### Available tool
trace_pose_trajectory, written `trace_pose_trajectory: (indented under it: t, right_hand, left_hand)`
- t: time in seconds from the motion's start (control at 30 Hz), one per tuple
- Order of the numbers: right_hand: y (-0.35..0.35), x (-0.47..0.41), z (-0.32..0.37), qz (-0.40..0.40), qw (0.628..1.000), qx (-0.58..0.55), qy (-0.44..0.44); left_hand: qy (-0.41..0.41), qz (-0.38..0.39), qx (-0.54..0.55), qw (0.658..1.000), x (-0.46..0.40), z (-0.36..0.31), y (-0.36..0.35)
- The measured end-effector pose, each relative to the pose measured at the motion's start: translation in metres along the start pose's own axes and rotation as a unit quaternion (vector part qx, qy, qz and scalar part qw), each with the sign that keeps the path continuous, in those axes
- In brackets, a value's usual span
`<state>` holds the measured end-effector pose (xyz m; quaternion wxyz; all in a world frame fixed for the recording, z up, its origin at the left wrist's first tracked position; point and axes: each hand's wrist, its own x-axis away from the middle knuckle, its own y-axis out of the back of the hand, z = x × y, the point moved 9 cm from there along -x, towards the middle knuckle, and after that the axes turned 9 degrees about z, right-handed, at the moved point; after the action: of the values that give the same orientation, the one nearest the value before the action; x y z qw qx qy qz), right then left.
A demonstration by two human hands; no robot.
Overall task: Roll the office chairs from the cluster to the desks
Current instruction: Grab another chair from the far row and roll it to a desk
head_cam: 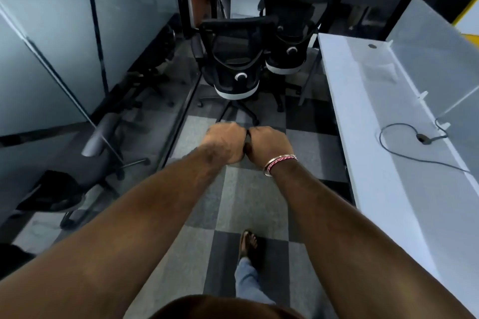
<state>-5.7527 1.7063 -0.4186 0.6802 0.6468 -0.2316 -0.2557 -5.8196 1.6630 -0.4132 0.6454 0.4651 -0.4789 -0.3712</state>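
Both fists curled, knuckles touching at frame centre: left hand (225, 143), right hand (269, 146). Can't tell if they grip anything. Nearest chair (234, 59) sits straight ahead, above hands, backrest facing us; second chair (291, 31) upper right, beside desk (363, 101). Neither hand nearer.

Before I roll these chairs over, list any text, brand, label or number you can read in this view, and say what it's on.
None: no readable text shows in this view.
Near chair: a white ring-shaped mark on its back, a knob or emblem, with no letters.
Far chair: the same white ring mark, no letters.
White desk: bare surface with a cable, no label visible.
Left hand and right hand: fists together; the bracelet carries no writing.
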Motion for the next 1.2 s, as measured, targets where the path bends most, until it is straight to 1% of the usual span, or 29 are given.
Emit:
trace_pose_trajectory:
  t: [0.07,0.1,0.17,0.27,0.37,0.5,0.6,0.73,0.8,0.87,0.97,1.07,1.17,1.2]
  right_hand:
    - [-0.006,-0.046,-0.018,-0.002,1.0,-0.005,0.014]
    - [-0.009,-0.084,-0.034,0.001,1.0,-0.008,0.017]
    - [-0.008,-0.128,-0.053,0.0,1.0,-0.007,0.027]
    - [0.0,-0.206,-0.084,-0.012,0.999,-0.001,0.049]
    - [0.009,-0.284,-0.107,-0.011,0.998,0.001,0.055]
    - [0.012,-0.372,-0.126,-0.01,0.998,-0.001,0.068]
    - [-0.001,-0.45,-0.146,-0.006,0.998,0.007,0.059]
    - [-0.015,-0.547,-0.167,-0.007,0.999,0.024,0.042]
    - [-0.013,-0.591,-0.173,-0.009,0.999,0.016,0.041]
    - [-0.006,-0.638,-0.181,-0.029,0.999,0.015,0.041]
    - [-0.001,-0.699,-0.197,-0.04,0.999,0.012,0.03]
    - [-0.008,-0.748,-0.212,-0.031,0.999,-0.004,0.04]
    - [-0.023,-0.797,-0.221,-0.026,0.998,0.012,0.062]
    - [-0.032,-0.818,-0.227,-0.02,0.998,0.013,0.065]
  left_hand:
    - [0.002,0.003,0.016,1.0,-0.05,0.011,0.007]
    - [0.004,0.008,0.015,1.0,-0.086,0.018,0.016]
    - [0.004,0.014,0.014,1.0,-0.127,0.026,0.031]
    - [0.006,-0.006,0.012,1.0,-0.201,0.043,0.06]
    - [0.025,-0.011,0.027,0.999,-0.267,0.072,0.086]
    - [0.033,0.004,0.019,0.999,-0.351,0.106,0.105]
    - [0.034,-0.014,0.011,0.999,-0.426,0.133,0.114]
    - [0.042,-0.011,-0.028,0.999,-0.525,0.172,0.119]
    - [0.017,-0.023,-0.015,0.999,-0.571,0.193,0.128]
    - [-0.009,-0.046,-0.024,0.999,-0.613,0.214,0.143]
    - [-0.031,-0.07,-0.024,0.997,-0.665,0.236,0.16]
    - [-0.038,-0.081,-0.018,0.996,-0.709,0.25,0.169]
    - [-0.033,-0.083,-0.003,0.996,-0.755,0.268,0.169]
    - [-0.027,-0.071,0.01,0.997,-0.778,0.275,0.163]
